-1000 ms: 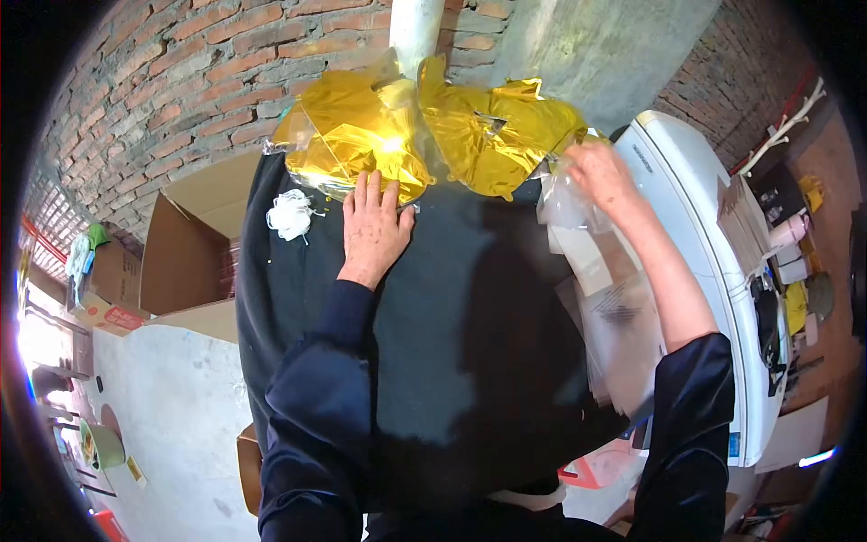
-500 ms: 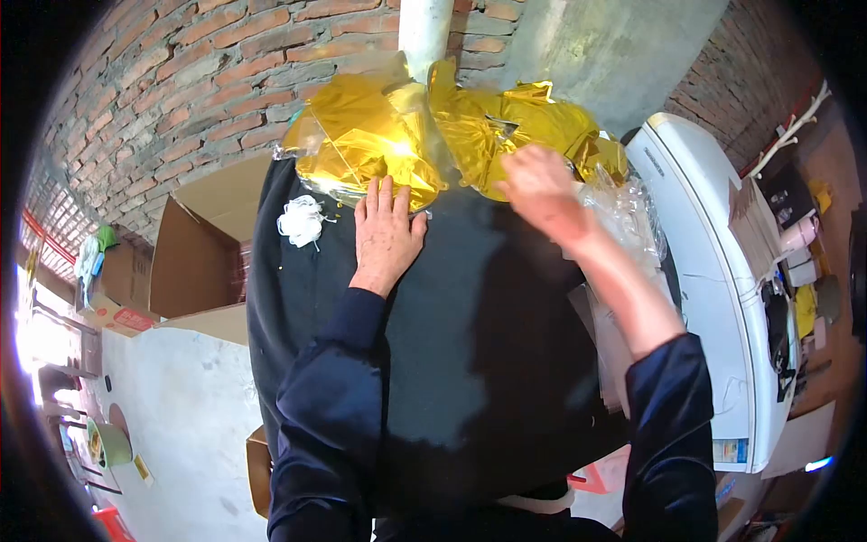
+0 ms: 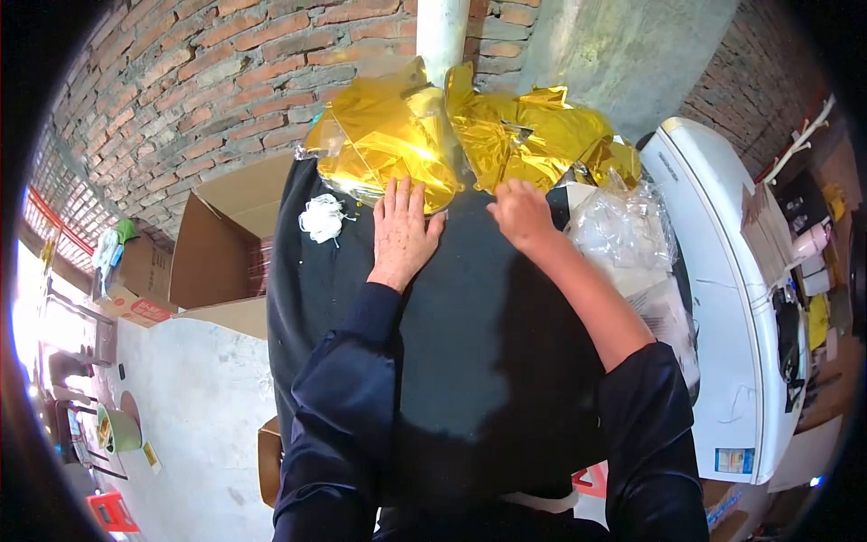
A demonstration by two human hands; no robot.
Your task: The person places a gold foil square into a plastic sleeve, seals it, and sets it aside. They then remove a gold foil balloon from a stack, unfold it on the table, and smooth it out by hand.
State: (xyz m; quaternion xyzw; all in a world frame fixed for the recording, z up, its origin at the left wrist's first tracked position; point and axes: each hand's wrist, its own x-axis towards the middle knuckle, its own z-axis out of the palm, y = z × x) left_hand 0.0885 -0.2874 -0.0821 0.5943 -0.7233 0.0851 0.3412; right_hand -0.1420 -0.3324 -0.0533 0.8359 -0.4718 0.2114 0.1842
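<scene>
Two heaps of shiny gold foil lie at the far edge of the black-covered table (image 3: 452, 343). My left hand (image 3: 402, 239) rests flat, its fingertips on the near edge of the left gold foil (image 3: 384, 135). Just in front of the right gold foil (image 3: 542, 135), my right hand (image 3: 524, 217) is closed with its fingers curled; what it pinches, if anything, is hidden. A bundle of white string (image 3: 322, 219) sits left of my left hand. Clear plastic bags (image 3: 623, 226) lie to the right of my right hand.
Open cardboard box (image 3: 212, 257) stands left of the table, with a smaller carton (image 3: 269, 461) nearer. A white fridge (image 3: 713, 289) is on the right. Behind the table are a brick wall (image 3: 217, 99) and a pale pipe (image 3: 442, 36).
My right hand has come down from over the right gold foil to the table just in front of it. My left hand stays at the left foil. The view has shifted slightly.
</scene>
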